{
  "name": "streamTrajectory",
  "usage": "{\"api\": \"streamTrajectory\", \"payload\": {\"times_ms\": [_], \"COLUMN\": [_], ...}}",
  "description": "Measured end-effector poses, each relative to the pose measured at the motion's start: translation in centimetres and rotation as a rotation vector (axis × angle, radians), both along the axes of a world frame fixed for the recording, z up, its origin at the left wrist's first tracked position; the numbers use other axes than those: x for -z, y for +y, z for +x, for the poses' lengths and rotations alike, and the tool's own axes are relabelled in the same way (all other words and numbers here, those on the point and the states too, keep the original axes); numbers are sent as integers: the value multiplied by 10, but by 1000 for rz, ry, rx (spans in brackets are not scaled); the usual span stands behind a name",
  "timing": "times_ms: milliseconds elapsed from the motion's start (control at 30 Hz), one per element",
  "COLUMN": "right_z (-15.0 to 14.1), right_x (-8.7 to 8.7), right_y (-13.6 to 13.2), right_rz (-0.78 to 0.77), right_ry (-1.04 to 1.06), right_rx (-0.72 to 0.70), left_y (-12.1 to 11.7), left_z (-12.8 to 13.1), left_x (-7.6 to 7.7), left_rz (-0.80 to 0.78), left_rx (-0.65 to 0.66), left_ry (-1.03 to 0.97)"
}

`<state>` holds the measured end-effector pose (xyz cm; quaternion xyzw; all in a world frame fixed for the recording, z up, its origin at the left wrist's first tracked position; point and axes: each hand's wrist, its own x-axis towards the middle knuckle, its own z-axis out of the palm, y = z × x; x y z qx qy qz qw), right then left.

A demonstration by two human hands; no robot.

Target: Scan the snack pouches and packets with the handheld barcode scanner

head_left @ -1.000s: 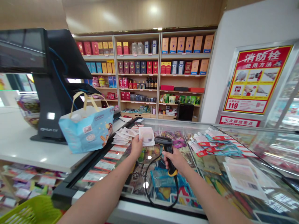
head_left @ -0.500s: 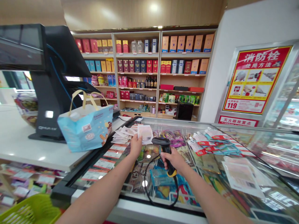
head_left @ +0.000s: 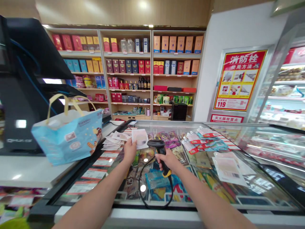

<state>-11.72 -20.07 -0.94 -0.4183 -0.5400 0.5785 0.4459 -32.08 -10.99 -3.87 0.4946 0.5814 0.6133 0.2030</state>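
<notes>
**Left hand (head_left: pixel 130 151) up with a pale printed packet (head_left: pixel 139 138), right hand (head_left: pixel 166 160) clamped on a handheld barcode scanner (head_left: pixel 158 149)**

Hands stood apart but close, both held out over a glass-topped freezer chest (head_left: pixel 119 216) at lower centre of the frame. The left hand pinched the lower edge of the packet, which stood nearly upright with its face turned toward the camera. No barcode could be made out on it at this size. The right hand was wrapped around the scanner's black grip, with a yellow band showing below the fingers. The scanner's head pointed up and to the left, just beside the packet and not touching it. Its black coiled cable (head_left: pixel 140 190) looped down across the glass.

Behind the left hand, a loose pile of paper slips (head_left: pixel 111 142) lay at the chest's far left corner. Fanned blue-and-red sachets (head_left: pixel 207 140) lay to the right, and a single pale packet (head_left: pixel 228 171) lay nearer the right side. A light-blue paper gift bag (head_left: pixel 66 140) stood on the white counter (head_left: pixel 21 168) at left, in front of a black point-of-sale terminal (head_left: pixel 19 95). Shelves of boxed liquor (head_left: pixel 152 54) filled the upper centre.
</notes>
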Motion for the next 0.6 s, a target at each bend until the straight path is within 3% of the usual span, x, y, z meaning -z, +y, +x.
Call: {"api": "streamTrajectory", "payload": {"times_ms": [167, 233, 400, 600], "right_z": [17, 31, 83, 157], "right_x": [-12, -16, -18, -15], "right_y": [-3, -7, -24, -47], "right_rz": [20, 34, 93, 111], "right_ry": [57, 66, 68, 70], "right_rx": [81, 133, 286, 501], "left_y": [-15, -23, -38, -54], "left_z": [41, 65, 144, 255], "left_x": [-12, -16, -16, -1], "left_rz": [-95, -107, -232, -353], "left_rx": [262, 380, 611, 832], "left_ry": [-442, -524, -557, -502]}}
